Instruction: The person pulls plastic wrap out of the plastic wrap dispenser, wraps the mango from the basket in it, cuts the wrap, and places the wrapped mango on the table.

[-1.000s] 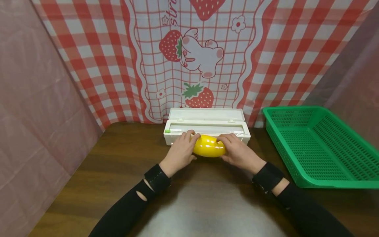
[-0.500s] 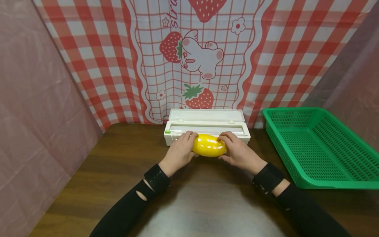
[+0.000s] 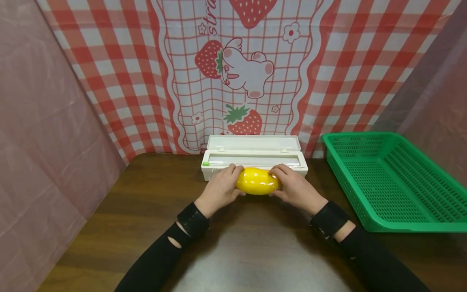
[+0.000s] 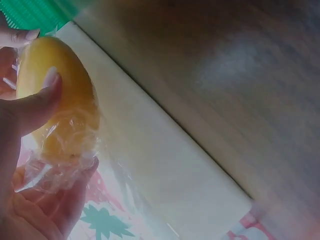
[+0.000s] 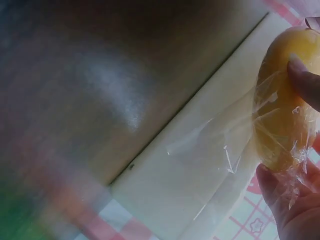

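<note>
A shiny yellow mango (image 3: 257,181), wrapped in clear cling film, is held between both hands in front of a white cling film dispenser (image 3: 254,153). My left hand (image 3: 220,185) grips its left end, thumb across the near side and fingers behind. On the opposite end, my right hand (image 3: 298,189) holds it the same way. Crumpled cling film (image 4: 52,172) bunches at the mango's end under the left fingers. In the right wrist view, loose film (image 5: 220,155) stretches from the fruit across the dispenser's front. The dispenser's lid stands up, and a green slider (image 3: 206,164) sits at its left end.
A green plastic basket (image 3: 383,225) stands on the right of the brown wooden table (image 3: 146,194). Behind the dispenser hangs a red and white checked cloth (image 3: 124,73) with strawberry prints. Pink cloth (image 3: 40,134) hangs along the left side.
The mango has turned slightly between the hands, and the left fingers have shifted a little on it. Dispenser and basket stay where they were.
</note>
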Tool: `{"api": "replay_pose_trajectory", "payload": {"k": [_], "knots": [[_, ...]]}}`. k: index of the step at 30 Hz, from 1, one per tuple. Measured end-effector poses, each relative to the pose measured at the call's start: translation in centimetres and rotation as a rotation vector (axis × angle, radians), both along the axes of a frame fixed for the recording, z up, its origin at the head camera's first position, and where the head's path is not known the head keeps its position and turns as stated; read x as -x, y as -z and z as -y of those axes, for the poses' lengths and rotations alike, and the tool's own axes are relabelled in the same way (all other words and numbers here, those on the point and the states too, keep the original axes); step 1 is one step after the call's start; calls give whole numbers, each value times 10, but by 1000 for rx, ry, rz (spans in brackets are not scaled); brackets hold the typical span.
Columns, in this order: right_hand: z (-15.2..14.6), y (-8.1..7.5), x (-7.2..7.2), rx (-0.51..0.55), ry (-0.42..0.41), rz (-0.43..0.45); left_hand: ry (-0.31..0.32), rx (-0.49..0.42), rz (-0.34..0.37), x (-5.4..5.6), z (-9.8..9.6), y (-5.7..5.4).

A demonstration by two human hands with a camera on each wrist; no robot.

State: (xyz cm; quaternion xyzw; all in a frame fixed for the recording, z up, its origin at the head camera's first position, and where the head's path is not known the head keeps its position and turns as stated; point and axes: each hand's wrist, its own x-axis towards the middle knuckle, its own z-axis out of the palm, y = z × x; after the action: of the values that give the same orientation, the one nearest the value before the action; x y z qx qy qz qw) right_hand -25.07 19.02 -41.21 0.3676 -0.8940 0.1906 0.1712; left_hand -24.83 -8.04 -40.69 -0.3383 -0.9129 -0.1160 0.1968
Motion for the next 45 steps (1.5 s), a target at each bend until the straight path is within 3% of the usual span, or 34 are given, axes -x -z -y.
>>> {"api": "replay_pose_trajectory", "payload": {"k": [7, 12, 24, 45], "knots": [[-1, 1, 2, -52, -31, -41, -3, -28, 54, 3, 3, 0], [-2, 1, 1, -30, -42, -95, 2, -51, 75, 4, 4, 2], [-4, -2, 0, -31, 74, -81, 3, -50, 119, 2, 2, -2], [-2, -3, 0, -57, 63, -44, 13, -2, 141, 4, 7, -2]]}}
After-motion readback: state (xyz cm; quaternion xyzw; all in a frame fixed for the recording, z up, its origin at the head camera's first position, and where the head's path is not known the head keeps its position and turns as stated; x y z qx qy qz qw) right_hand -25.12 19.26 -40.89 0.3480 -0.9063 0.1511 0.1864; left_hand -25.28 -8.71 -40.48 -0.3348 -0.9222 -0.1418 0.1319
